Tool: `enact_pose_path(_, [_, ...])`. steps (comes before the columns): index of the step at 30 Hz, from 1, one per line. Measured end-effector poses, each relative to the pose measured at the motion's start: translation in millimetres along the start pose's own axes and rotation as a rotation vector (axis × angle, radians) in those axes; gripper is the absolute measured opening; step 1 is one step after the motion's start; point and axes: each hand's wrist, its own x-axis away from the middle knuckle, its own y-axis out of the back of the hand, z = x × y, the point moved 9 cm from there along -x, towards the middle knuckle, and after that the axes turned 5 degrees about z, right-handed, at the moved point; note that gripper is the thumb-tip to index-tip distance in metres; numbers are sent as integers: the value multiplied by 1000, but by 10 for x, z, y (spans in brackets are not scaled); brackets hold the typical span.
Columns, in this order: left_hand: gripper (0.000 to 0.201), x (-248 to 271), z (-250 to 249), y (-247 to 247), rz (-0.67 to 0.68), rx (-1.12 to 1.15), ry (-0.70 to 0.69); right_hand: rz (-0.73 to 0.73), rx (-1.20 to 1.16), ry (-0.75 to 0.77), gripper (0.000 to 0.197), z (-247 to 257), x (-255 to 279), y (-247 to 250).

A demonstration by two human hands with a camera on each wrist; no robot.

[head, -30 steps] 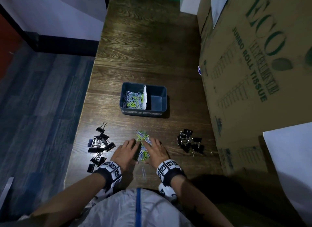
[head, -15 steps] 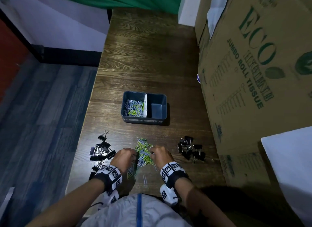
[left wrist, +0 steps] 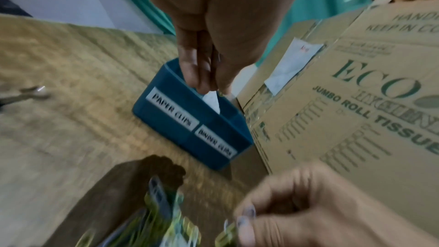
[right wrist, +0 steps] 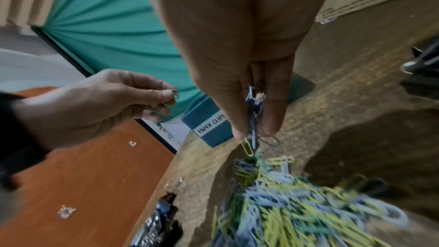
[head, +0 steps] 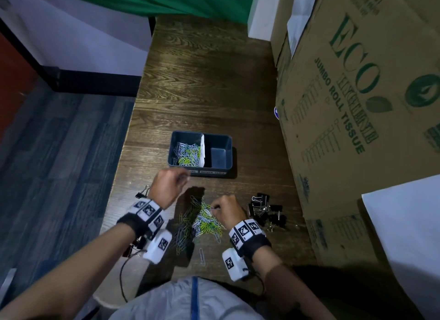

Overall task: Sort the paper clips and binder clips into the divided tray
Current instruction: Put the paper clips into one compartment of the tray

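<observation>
Meanwhile each hand, left hand (head: pixel 169 185) and right hand (head: pixel 229 209), pinches thin looped wire paper clips (right wrist: pixel 253 112)

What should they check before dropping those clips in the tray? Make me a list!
1. Left hand holds paper clips: ok, a few pinched.
2. Right hand grip on clips: ok, a bunch pinched above the pile.
3. Left hand over the tray: not ok, just short of it.
4. Paper-clip side has room: ok.
5. Other side free for binder clips: ok.
6. Clips tangled with the pile: cannot tell.
</observation>
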Motion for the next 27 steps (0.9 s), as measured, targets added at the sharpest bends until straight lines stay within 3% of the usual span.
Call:
enact_pose_path(3, [12,-352,-10,281,-93,16,38,-10,-11,79,8,211,-21,161])
enact_pose_path(7, [27,-640,89,288,-59,-31,121,-64,-32,167,5,612,-128,499])
enact_pose_path(9, [33,-617,143,274,-75,-64,143,-108,-23,187,6,803,-221,702])
enact_pose_path(14, [15,-247,354,158,-113,-92,209,-231,-58,211,14,1167,-535,1146])
enact_pose_path(16, [15,-67,450,-35,-16,-93,244,-239,-92,208,4,1241,-627,1232])
enact_pose_path(19, [20,196,503,-355,155,-103,221,-275,-105,188,24,1193,-662,1291])
enact_pose_path(22, [26,455,529,-661,369,-184,184,-274,-92,187,23,997,-582,1142])
enact_pose_path(25, [63,723,539,-908,533,-291,188,-173,-87,146,11,629,-434,716])
enact_pose_path(27, [89,863,557,-1035,594,-332,200,-90,-69,84,15,302,-307,375])
